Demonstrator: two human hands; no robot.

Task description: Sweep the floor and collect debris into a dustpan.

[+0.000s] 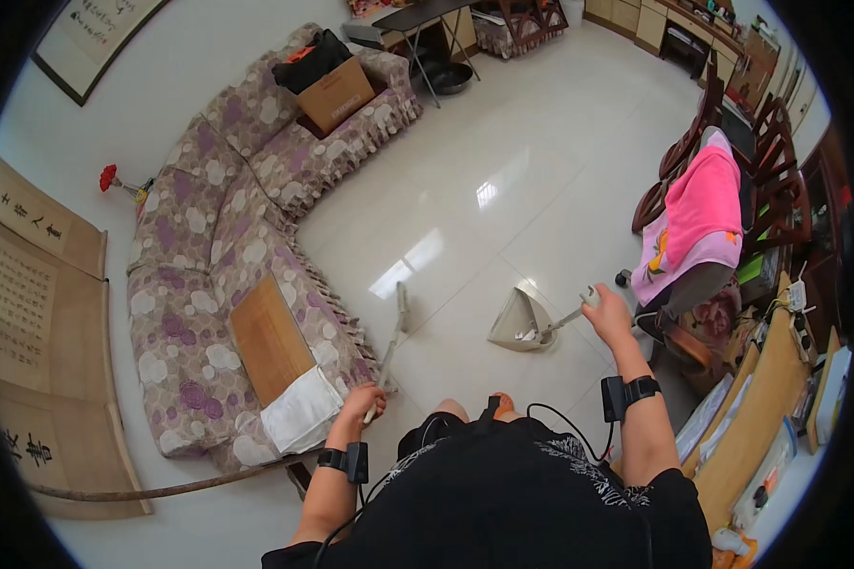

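Observation:
My left hand (364, 402) is closed around the upper end of a light-coloured broom (390, 350). Its narrow head rests on the glossy tiled floor (462, 235), a little way out from the sofa. In my right hand (606, 313) is the handle of a long-handled dustpan (518, 316), which slants down and to the left. Small whitish bits of litter (526, 334) lie inside the pan. A gap of bare floor separates the broom head from the dustpan.
A flower-patterned corner sofa (185, 213) lines the left, bearing a wooden board (272, 340), a white cloth (302, 411) and a cardboard box (336, 94). To the right stand dark wooden chairs (776, 181) and a chair draped with a pink towel (704, 195). A folding table (427, 14) is at the back.

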